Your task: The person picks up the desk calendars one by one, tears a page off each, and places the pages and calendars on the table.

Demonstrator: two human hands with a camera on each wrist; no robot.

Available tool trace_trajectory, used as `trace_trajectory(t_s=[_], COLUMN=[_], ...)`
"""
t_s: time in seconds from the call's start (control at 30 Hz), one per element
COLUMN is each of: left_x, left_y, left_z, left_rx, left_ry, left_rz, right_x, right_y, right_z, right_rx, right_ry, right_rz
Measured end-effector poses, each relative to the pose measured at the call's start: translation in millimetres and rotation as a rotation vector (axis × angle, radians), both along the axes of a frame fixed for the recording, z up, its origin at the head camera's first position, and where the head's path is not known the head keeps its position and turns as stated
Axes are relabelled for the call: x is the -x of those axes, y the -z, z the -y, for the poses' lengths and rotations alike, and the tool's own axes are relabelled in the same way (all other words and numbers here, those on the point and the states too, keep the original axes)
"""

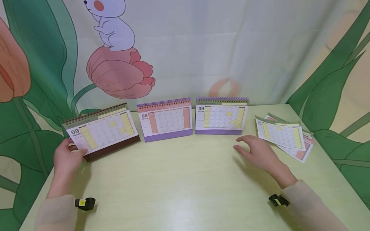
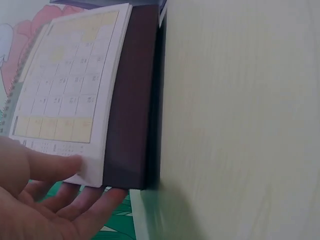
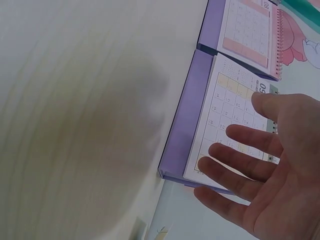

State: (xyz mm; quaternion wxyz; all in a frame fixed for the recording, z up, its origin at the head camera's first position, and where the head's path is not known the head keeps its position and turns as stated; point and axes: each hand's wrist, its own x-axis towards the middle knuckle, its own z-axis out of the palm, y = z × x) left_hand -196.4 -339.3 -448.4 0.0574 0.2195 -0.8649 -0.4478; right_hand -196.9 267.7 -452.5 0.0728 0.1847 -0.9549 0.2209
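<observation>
At the left of the table, my left hand (image 1: 67,157) holds the left end of a dark brown desk calendar (image 1: 112,146) showing 09. In the left wrist view its thumb lies on the front page and the fingers are behind and under the end. My right hand (image 1: 258,152) hovers over the table with spread, lightly bent fingers and nothing in them. Nearest to it stands a purple desk calendar (image 1: 221,117) that also shows 09. Between the two 09 calendars is another purple-based desk calendar (image 1: 166,120), open at 08.
To the right, loose calendar sheets (image 1: 281,134) overlap in a pile, the top one marked 07. A printed curtain (image 1: 185,64) with flowers and a white animal hangs behind the table (image 1: 173,183). Each sleeve has a small black device (image 1: 85,203) at the cuff.
</observation>
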Motion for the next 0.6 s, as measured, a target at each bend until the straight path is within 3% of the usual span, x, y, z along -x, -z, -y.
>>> trace_trajectory(t_s=[0.27,0.5,0.6], left_x=[8.3,7.3,4.2], left_y=[7.4,2.1,-0.5], left_z=[7.6,7.1,9.1], left_rx=[-0.065,-0.067,-0.023], left_ry=[0.076,0.1,0.117], left_rz=[0.008,0.047,0.082], right_x=[0.9,2.8,3.0], right_y=[1.1,4.4,4.7], right_z=[2.8,5.3,6.7], right_rx=[0.002,-0.005,-0.01], right_ry=[-0.012,-0.023,-0.023], right_rz=[0.014,0.029,0.04])
